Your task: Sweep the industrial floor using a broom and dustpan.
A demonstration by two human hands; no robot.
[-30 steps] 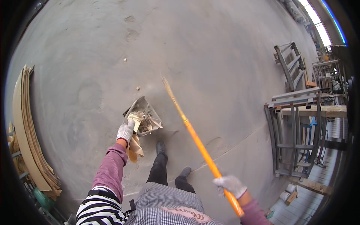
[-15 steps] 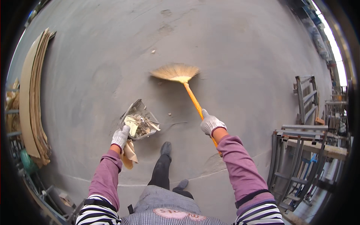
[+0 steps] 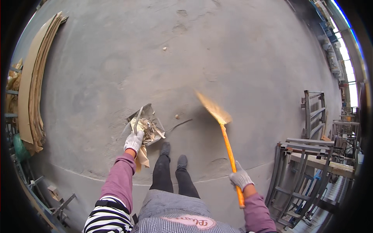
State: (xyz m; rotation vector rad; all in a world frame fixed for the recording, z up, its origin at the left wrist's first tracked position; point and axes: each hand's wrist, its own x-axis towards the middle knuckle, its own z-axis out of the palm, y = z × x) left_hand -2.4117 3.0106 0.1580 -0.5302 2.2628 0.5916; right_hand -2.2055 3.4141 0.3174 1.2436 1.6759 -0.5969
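My left hand point(image 3: 134, 141), in a pale knit glove, is closed on the grey handle of a dustpan point(image 3: 158, 136). Paper scraps point(image 3: 147, 128) and dusty debris fill the pan, and a brown paper piece point(image 3: 143, 156) hangs out on the near side. My right hand point(image 3: 241, 177), gloved alike, grips the orange handle of a broom point(image 3: 227, 145). The broom's straw head is tilted up to the left, blurred by motion, right of the dustpan. Between them a small crumb point(image 3: 177, 116) and a thin dark strip point(image 3: 181, 124) lie on the floor.
Tall folded cardboard sheets point(image 3: 33, 85) stand at the left, by a green bundle point(image 3: 20, 147). Metal frames point(image 3: 299, 171) and a smaller rack point(image 3: 315, 112) stand at the right. Farther ahead another scrap point(image 3: 164, 49) lies on the grey concrete floor point(image 3: 116, 50).
The broom has swung right and its head has turned from facing the floor ahead to a slant. My right hand has come back toward me. My rear foot has stepped up beside the other.
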